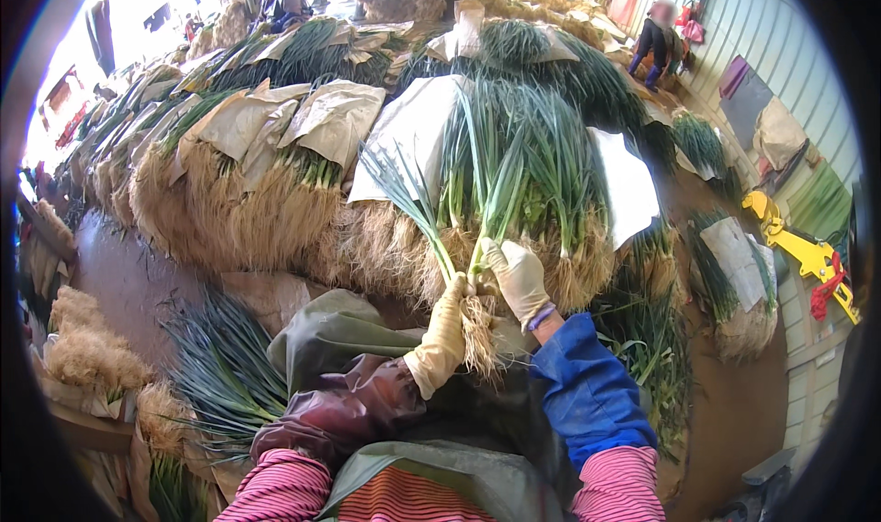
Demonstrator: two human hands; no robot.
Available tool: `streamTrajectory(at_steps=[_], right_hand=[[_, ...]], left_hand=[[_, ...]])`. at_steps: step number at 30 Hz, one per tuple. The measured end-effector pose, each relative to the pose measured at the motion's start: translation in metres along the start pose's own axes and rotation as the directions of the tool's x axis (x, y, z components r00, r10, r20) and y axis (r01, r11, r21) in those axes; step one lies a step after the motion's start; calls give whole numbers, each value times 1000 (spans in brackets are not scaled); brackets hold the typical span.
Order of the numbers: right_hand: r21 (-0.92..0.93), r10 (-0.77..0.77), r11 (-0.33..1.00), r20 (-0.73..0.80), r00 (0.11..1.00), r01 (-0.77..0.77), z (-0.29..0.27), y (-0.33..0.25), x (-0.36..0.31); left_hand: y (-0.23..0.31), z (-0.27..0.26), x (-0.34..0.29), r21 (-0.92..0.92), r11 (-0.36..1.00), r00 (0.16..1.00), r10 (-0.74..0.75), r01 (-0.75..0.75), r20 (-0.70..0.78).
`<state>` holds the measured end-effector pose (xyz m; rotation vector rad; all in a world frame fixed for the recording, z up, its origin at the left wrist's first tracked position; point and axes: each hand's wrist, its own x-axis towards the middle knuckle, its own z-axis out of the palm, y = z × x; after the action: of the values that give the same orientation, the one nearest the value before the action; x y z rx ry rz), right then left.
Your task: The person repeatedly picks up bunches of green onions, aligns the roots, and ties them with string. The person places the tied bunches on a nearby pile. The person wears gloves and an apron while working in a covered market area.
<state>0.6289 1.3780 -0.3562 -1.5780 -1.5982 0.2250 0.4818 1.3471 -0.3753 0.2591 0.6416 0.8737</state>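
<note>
Holding green onion bunch (459, 238), long leaves, tangled roots

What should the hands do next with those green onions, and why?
Probably peel down a loose outer skin. The left hand grips the green onion bunch just above its roots, and the right hand is pinching at the white stalks.
</note>
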Motion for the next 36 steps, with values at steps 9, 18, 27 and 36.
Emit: streamTrajectory(at_steps=[9, 18, 27, 36], right_hand=[[607, 24, 763, 318, 948, -223, -48, -69, -29], [573, 354, 718, 189, 916, -395, -52, 16, 3], [-369, 437, 855, 137, 889, -364, -40, 8, 17], [568, 379, 630, 371, 848, -530, -13, 41, 14]], left_hand=[[4, -10, 28, -264, 963, 998, -62, 53, -26], [2, 15, 0, 456, 877, 973, 55, -155, 226], [-19, 8, 4, 760, 637, 991, 103, -131, 84], [-20, -1, 5, 280, 942, 925, -262, 183, 276]])
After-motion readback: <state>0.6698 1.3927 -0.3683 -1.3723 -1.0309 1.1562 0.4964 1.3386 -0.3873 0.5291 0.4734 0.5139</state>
